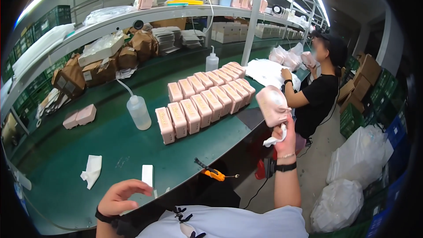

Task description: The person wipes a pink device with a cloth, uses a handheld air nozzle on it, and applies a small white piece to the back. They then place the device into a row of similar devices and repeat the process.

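**Pink case held up at the right, left hand low by the tabletop edge**

The right hand point(285, 139) is raised off the right end of the green tabletop point(66, 180). Its grip is closed around a pink case point(273, 105) wrapped in clear film, with a white cloth point(274, 140) pinched in the same hand under the case. The case sits in the air, just past the tabletop's right edge and near the closest row of pink boxes point(205, 105), which stand upright in two long rows running far and right.

The left hand point(120, 197) hovers at the near edge of the tabletop, fingers curled loosely and holding nothing. Just beyond it lies a small white card point(147, 175), and farther left a crumpled white wipe point(91, 171). An orange-handled tool point(211, 172) lies at the near edge between the hands. A clear squeeze bottle point(139, 111) stands left of the box rows.

At the far right, another person in a black shirt point(319, 99) works at the same tabletop.
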`<state>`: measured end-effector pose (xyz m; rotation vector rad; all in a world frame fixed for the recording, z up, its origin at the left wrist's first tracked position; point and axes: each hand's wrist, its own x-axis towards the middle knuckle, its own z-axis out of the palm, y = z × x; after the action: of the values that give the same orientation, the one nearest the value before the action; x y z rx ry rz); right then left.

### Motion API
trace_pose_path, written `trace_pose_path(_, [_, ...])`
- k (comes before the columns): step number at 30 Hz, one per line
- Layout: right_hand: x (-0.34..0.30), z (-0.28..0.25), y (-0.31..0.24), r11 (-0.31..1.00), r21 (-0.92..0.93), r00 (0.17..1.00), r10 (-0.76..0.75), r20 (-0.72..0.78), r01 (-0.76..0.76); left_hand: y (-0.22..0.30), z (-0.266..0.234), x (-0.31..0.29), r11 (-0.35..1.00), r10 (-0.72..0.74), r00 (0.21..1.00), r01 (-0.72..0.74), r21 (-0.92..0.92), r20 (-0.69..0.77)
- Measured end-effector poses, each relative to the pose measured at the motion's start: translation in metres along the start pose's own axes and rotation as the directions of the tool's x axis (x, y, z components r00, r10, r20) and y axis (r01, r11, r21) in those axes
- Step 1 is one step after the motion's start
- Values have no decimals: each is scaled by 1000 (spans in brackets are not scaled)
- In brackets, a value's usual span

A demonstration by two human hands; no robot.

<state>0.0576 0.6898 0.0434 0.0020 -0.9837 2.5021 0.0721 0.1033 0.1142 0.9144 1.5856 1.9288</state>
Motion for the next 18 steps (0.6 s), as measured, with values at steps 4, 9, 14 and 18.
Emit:
trace_pose_path(4, [83, -51, -7, 790, 530, 944, 322, 68, -308, -10, -20, -18, 997, -47, 947, 26, -69, -319])
trace_pose_path(9, [199, -97, 40, 571, 757, 866, 499, -11, -320, -8, -43, -38, 990, -62, 803, -27, -140, -592])
trace_pose_path(14, [292, -178, 50, 566, 727, 858, 511, 59, -388, 7, -81, -17, 787, -253, 643, -297, -541, -722])
trace_pose_path(18, [327, -184, 33, 461, 811, 816, 577, 34, -360, -7, -154, -18, 568, -327, 603, -490, -662, -727])
